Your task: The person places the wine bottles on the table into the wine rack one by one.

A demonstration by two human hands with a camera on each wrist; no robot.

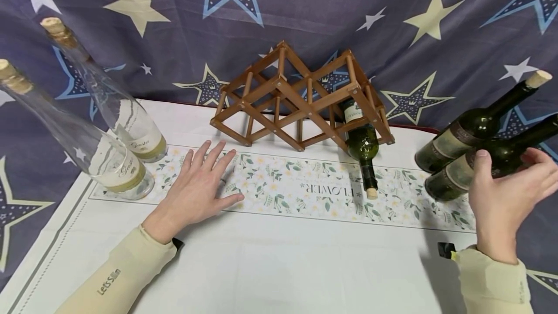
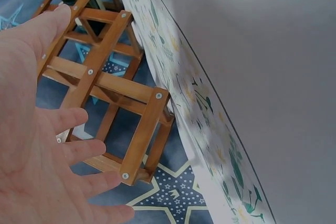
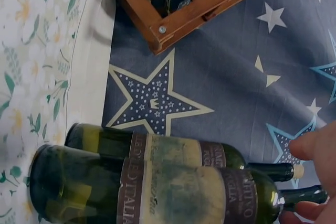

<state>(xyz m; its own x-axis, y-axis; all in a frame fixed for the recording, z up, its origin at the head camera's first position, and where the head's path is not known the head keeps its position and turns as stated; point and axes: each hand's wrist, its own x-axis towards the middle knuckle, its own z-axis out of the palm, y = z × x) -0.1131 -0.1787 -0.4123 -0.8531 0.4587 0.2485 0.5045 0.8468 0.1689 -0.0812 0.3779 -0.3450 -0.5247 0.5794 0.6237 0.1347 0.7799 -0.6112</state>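
Observation:
My left hand [image 1: 192,190] is spread flat above the flowered runner, in front of the wooden wine rack [image 1: 279,84], and holds nothing. A dark green wine bottle [image 1: 363,142] lies in the rack's right side, its corked neck pointing toward me. On the right, my right hand [image 1: 510,197] reaches around the upper part of the nearer green wine bottle [image 3: 173,195]. Its thumb [image 3: 310,145] stands away from the glass, and its fingers curve loosely near the neck; contact is unclear. A second green wine bottle [image 1: 457,134] stands upright just behind.
Two clear corked bottles [image 1: 126,173] with a little yellowish liquid stand at the left. A flowered runner [image 1: 283,183] lies across the white tablecloth [image 1: 305,265]. Behind the table hangs a star-patterned cloth [image 1: 327,4].

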